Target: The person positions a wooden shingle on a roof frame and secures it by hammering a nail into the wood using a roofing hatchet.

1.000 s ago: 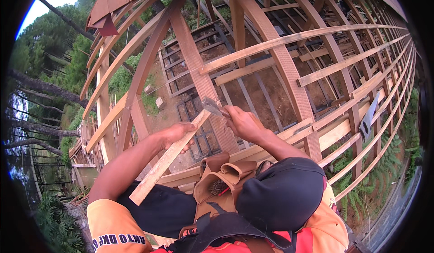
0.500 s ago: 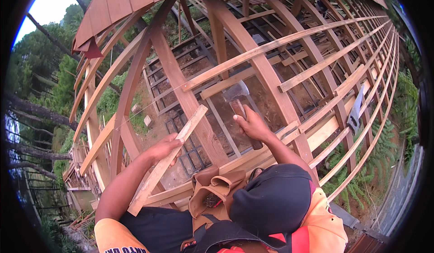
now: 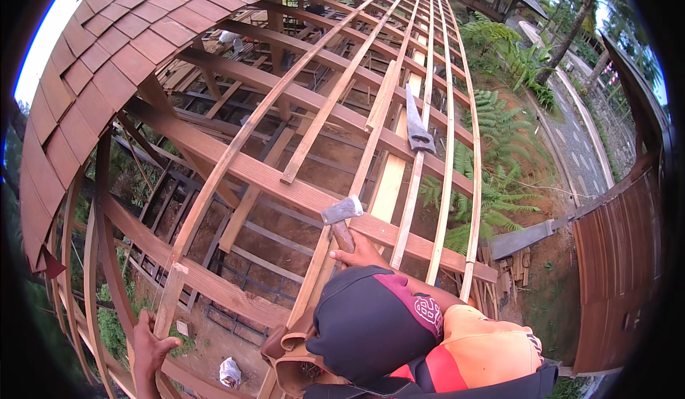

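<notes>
My left hand (image 3: 150, 345) is at the lower left, closed on a short wooden batten (image 3: 170, 295) with its thumb out to the side. The batten's far end meets the near end of a long batten (image 3: 235, 146) on the curved rafter (image 3: 242, 303). My right hand (image 3: 362, 251) grips a hatchet (image 3: 342, 236) by its wooden handle. The grey metal head points away from me, over a brown rafter (image 3: 285, 192). Part of the right hand is hidden behind my dark-capped knee. A brown leather tool pouch (image 3: 289, 367) hangs at my waist.
A handsaw (image 3: 416, 124) lies across the battens ahead on the right. Wooden shingles (image 3: 93, 71) cover the roof on the left. Between the rafters are open gaps down to the ground, where a white bag (image 3: 230, 372) lies. Ferns (image 3: 492, 164) grow on the right.
The view has swung right. My left hand has carried the short batten from in front of me out to the left, against the long batten's end. The hatchet stays in my right hand.
</notes>
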Demonstrator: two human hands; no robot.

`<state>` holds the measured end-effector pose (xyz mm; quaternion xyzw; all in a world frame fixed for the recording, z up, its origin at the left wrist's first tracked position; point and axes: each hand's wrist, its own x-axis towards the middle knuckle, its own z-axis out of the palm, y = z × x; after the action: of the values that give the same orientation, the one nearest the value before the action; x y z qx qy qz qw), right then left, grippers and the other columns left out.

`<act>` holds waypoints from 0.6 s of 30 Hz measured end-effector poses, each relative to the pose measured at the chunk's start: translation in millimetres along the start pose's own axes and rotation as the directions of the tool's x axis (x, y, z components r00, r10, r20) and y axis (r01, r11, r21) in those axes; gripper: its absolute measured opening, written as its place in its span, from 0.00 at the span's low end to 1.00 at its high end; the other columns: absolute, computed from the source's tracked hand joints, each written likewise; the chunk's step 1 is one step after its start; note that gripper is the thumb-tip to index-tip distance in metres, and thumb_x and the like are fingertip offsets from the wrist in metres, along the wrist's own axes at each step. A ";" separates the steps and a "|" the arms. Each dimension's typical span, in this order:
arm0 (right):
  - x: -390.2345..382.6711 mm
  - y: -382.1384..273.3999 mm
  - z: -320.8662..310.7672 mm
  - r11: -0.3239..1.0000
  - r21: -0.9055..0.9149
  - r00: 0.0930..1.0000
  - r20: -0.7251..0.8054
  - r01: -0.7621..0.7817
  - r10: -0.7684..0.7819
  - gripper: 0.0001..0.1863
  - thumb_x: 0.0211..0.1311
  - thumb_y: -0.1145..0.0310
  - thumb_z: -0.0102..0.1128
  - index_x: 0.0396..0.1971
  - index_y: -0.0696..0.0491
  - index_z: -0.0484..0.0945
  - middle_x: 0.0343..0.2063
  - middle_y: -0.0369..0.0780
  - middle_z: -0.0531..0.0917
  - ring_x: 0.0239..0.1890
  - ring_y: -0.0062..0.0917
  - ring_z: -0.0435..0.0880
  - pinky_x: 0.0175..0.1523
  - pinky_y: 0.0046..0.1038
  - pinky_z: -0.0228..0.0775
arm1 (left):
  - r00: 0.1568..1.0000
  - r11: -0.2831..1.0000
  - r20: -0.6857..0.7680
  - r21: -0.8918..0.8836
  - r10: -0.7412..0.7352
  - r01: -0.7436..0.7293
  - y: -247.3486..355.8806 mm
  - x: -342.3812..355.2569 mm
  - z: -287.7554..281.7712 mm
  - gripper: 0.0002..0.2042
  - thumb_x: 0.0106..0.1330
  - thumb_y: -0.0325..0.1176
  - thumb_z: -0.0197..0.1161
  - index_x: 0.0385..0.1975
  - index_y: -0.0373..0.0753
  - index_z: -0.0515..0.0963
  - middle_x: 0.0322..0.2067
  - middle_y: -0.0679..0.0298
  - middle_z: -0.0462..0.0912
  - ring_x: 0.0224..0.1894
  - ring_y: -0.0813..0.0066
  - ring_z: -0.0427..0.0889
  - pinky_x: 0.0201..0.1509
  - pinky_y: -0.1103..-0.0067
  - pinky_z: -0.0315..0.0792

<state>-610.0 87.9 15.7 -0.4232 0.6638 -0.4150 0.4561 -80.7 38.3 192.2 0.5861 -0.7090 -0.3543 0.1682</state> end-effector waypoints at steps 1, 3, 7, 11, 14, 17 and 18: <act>-5.5 19.8 -3.9 0.999 -0.029 0.999 -0.037 0.020 -0.021 0.34 0.57 0.59 0.75 0.58 0.59 0.69 0.32 0.41 0.82 0.25 0.21 0.82 0.30 0.25 0.74 | 0.997 0.988 -0.065 0.150 0.043 -0.032 -14.6 -3.9 -5.3 0.27 0.44 0.34 0.82 0.37 0.35 0.68 0.23 0.65 0.72 0.25 0.70 0.67 0.31 0.74 0.64; -14.0 54.5 -9.0 0.947 -0.240 0.955 -0.152 0.216 -0.256 0.32 0.58 0.62 0.75 0.58 0.58 0.69 0.30 0.39 0.81 0.21 0.19 0.80 0.26 0.23 0.72 | 0.989 0.966 -0.130 0.258 0.068 -0.033 -44.4 -11.5 -10.1 0.26 0.45 0.33 0.81 0.38 0.35 0.69 0.23 0.62 0.72 0.25 0.66 0.67 0.32 0.73 0.64; -25.2 33.7 -7.4 0.962 -0.211 0.972 -0.125 0.173 -0.202 0.30 0.58 0.64 0.74 0.56 0.58 0.70 0.26 0.39 0.81 0.19 0.19 0.79 0.24 0.24 0.70 | 0.969 0.902 -0.233 0.432 0.087 0.023 -106.1 -19.3 -9.0 0.24 0.50 0.28 0.75 0.47 0.37 0.72 0.33 0.51 0.73 0.35 0.49 0.75 0.38 0.63 0.69; -31.0 8.5 -0.2 0.983 0.027 0.980 0.085 -0.181 0.178 0.27 0.60 0.65 0.72 0.53 0.58 0.70 0.22 0.38 0.80 0.18 0.19 0.79 0.22 0.24 0.68 | 0.955 0.796 -0.286 0.560 -0.074 0.230 -147.3 -27.7 -4.1 0.23 0.54 0.29 0.72 0.51 0.38 0.74 0.45 0.50 0.73 0.46 0.43 0.77 0.46 0.56 0.71; -34.4 12.3 2.9 0.988 0.004 0.984 0.090 -0.155 0.154 0.23 0.62 0.65 0.71 0.49 0.58 0.69 0.22 0.37 0.78 0.18 0.20 0.78 0.22 0.23 0.67 | 0.938 0.816 -0.344 0.529 -0.047 0.235 -160.5 -27.9 5.1 0.22 0.56 0.31 0.72 0.51 0.39 0.74 0.46 0.50 0.72 0.49 0.42 0.76 0.50 0.57 0.72; -44.4 19.8 -5.1 0.974 0.058 0.974 0.071 -0.221 0.217 0.18 0.63 0.68 0.69 0.44 0.56 0.68 0.20 0.37 0.77 0.18 0.21 0.79 0.21 0.24 0.68 | 0.931 0.798 -0.366 0.558 -0.010 0.228 -179.6 -13.7 8.7 0.22 0.56 0.33 0.72 0.50 0.38 0.74 0.48 0.49 0.71 0.54 0.44 0.72 0.56 0.58 0.70; -46.1 27.7 -8.7 0.983 0.053 0.983 0.049 -0.178 0.175 0.16 0.64 0.68 0.68 0.41 0.55 0.68 0.22 0.36 0.76 0.18 0.22 0.79 0.21 0.24 0.67 | 0.928 0.815 -0.372 0.531 -0.020 0.231 -178.3 -6.6 11.3 0.22 0.58 0.35 0.72 0.51 0.39 0.74 0.50 0.48 0.71 0.56 0.44 0.72 0.56 0.58 0.71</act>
<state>-613.0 140.9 3.6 -0.3587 0.6763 -0.3823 0.5175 40.6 37.0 60.9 0.7089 -0.6995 -0.0285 0.0857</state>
